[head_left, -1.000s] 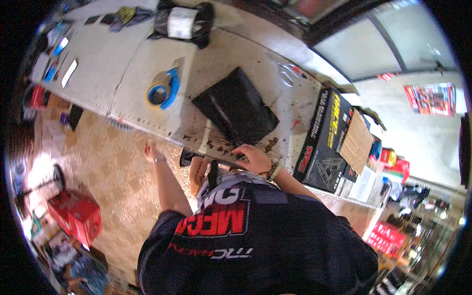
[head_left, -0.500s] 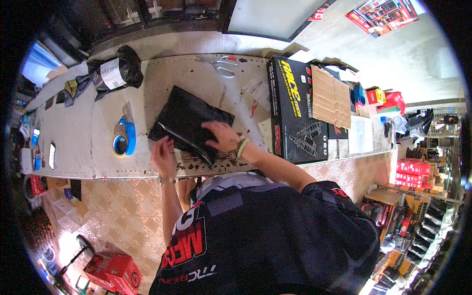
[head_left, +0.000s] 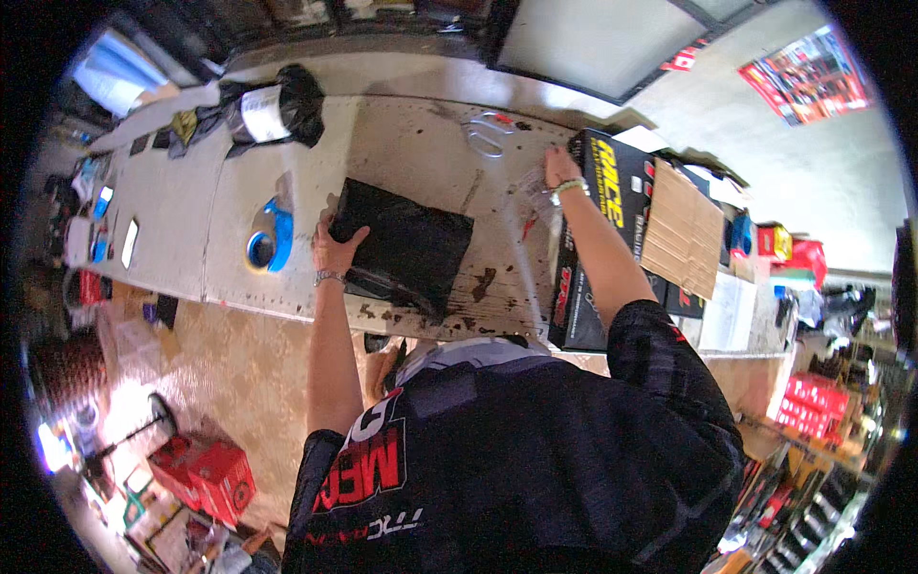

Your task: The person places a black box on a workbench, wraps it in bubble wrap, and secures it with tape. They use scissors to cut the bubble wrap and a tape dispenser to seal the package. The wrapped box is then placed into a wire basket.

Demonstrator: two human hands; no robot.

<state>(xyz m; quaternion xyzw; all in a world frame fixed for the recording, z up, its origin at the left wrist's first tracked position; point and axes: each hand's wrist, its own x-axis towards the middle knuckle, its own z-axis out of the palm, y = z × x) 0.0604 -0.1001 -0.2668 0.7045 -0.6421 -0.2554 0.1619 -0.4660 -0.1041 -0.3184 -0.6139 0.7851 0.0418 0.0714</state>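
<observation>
A flat black plastic package (head_left: 406,244) lies on the worktable, its lower side creased and near the front edge. My left hand (head_left: 335,251) holds it by the left edge, thumb spread over the top and fingers at the side. Farther right, my right hand (head_left: 562,168) is over a clear plastic pouch (head_left: 532,184) beside a large black box. Its fingers are bunched together at the pouch's edge, and blur softens the contact. Silver scissors (head_left: 488,137) with a bit of red lie just beyond the pouch.
Left of the package is a blue tape dispenser (head_left: 273,244). A black-wrapped parcel (head_left: 287,120) with a white label sits at the back left. The printed black box (head_left: 598,249) bears a cardboard piece (head_left: 684,225) at right. White papers (head_left: 729,311) lie beyond it.
My right hand has left the package and reached right and away to the clear pouch. My left hand has moved up along the package's left edge. The view has shifted.
</observation>
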